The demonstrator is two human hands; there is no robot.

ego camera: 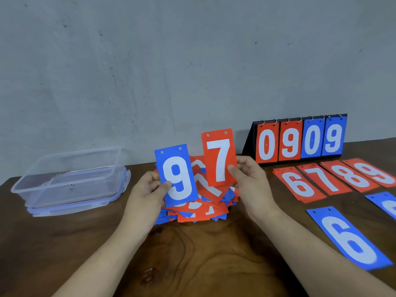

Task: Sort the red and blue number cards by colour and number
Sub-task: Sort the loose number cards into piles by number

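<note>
My left hand (147,189) pinches a blue 9 card (176,174) upright by its lower left edge. My right hand (248,181) pinches a red 7 card (218,157) upright by its right edge. Both cards hover over a mixed pile of red and blue cards (199,209) at the table's middle. To the right lie red stacks showing 6 (300,185), 7 (325,179), 8 (351,175) and 9 (375,171). A blue 6 card (349,239) lies near the front right, and another blue card (385,204) is cut off by the right edge.
A flip scoreboard (300,140) reading 0 9 0 9 stands at the back right against the wall. A clear plastic box (70,176) sits on its blue-rimmed lid (64,211) at the left. The wooden table (192,254) runs to the grey wall.
</note>
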